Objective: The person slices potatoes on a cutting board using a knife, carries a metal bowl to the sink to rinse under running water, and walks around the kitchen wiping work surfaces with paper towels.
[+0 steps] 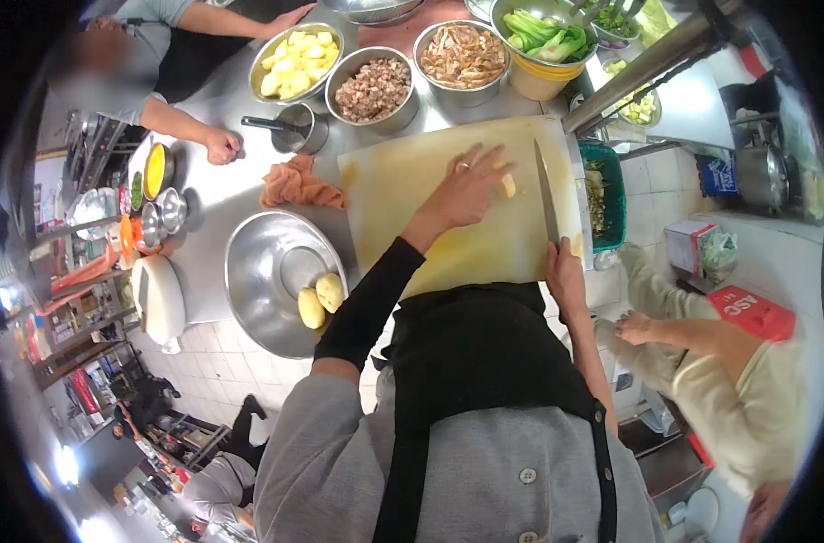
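Observation:
On the pale yellow cutting board point(398, 181), my left hand point(466, 190) has its slightly blurred fingers round a peeled potato point(506, 186), which they partly cover. A ring shows on one finger. My right hand point(566, 270) is closed round the handle of a long knife point(547, 195). The blade lies along the board's right side, tip pointing away from me, to the right of the potato and apart from it. Left of the board, a large steel bowl point(254, 271) holds a few peeled potatoes point(312, 309).
An orange cloth point(302, 184) and a steel pot point(302, 128) are left of the board. Behind it stand bowls of potato chunks point(298, 65), diced meat point(373, 89), sliced food point(462, 56) and greens point(543, 34). A green bin point(615, 195) is at right. Co-workers stand left and right.

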The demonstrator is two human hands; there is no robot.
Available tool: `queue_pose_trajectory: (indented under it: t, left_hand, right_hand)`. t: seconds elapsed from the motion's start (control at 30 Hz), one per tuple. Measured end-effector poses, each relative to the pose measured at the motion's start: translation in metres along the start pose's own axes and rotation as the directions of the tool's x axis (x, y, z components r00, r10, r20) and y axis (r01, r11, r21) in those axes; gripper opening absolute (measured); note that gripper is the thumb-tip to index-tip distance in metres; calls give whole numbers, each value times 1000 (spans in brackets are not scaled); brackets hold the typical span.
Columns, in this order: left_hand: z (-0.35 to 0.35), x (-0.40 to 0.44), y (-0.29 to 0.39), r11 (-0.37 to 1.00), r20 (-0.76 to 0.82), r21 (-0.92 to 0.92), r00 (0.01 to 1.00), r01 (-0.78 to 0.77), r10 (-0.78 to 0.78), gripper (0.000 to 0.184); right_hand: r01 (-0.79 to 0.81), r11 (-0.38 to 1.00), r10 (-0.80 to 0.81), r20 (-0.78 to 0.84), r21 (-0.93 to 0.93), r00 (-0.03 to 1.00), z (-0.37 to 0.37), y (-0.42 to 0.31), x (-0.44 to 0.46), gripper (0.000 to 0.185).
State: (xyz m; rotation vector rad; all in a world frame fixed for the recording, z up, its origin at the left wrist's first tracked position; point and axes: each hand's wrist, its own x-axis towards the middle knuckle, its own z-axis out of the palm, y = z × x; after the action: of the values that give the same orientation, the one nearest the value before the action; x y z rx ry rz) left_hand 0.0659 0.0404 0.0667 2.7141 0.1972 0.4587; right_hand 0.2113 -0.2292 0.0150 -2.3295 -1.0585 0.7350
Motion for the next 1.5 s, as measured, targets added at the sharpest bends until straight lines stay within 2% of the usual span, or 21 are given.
queue_pose_trajectory:
  t: [0.07, 0.17, 0.27, 0.37, 0.47, 0.57, 0.67, 0.77, 0.87, 1.07, 1.17, 1.3, 1.4, 1.5]
  left_hand:
    - [52, -25, 0, 979, -35, 39, 979, 202, -200, 41]
    - [51, -26, -4, 897, -15, -181, 911, 402, -411, 32]
    - [69, -59, -19, 857, -118, -303, 876, 417, -468, 27]
    - [48, -79, -2, 820, -85, -407, 877, 402, -472, 29]
    - [50, -89, 3, 878, -66, -351, 927, 325, -369, 35]
    - [50, -78, 24, 760, -133, -507, 834, 407, -536, 42]
    - [53, -61, 34, 781, -165, -416, 806, 465, -568, 49]
    - [70, -61, 21, 795, -82, -393, 843, 462, -531, 50]
    - [68, -66, 24, 772, -140, -407, 802, 489, -581, 51]
    - [67, -86, 36, 697, -212, -439, 688, 568, -694, 45]
    - [54, -85, 48, 723, -263, -377, 681, 580, -683, 38]
    - [62, -91, 36, 696, -207, -460, 696, 551, -687, 28]
    - [64, -90, 33, 674, -200, -502, 685, 542, -700, 19]
    - [64, -89, 32, 676, -219, -511, 680, 531, -700, 14]
  right_hand:
    - [54, 997, -53, 17, -62, 998, -3, -5, 1, 25]
    - [182, 979, -182, 12, -87, 983, -3, -7, 6, 20]
    - [227, 970, -226, 21, -91, 974, 3, -4, 5, 16]
    - [176, 975, -167, 74, -134, 983, 5, -15, 6, 15]
    - [152, 977, -137, 108, -152, 985, 1, -21, 12, 15]
    - [141, 979, -124, 123, -145, 985, 2, -22, 14, 17]
    - [136, 975, -116, 122, -174, 986, 2, -27, 13, 21]
    - [154, 966, -133, 111, -209, 985, 7, -25, 15, 24]
    - [164, 946, -146, 84, -280, 986, 5, -31, 11, 25]
    - [152, 926, -105, 152, -346, 983, -27, -66, -19, 27]
    - [170, 902, -81, 229, -397, 970, -37, -77, -35, 29]
    - [182, 885, -61, 280, -428, 958, -39, -77, -39, 31]
    - [142, 923, -28, 304, -359, 952, -40, -75, -36, 29]
    - [212, 880, -88, 292, -425, 952, -40, -76, -36, 30]
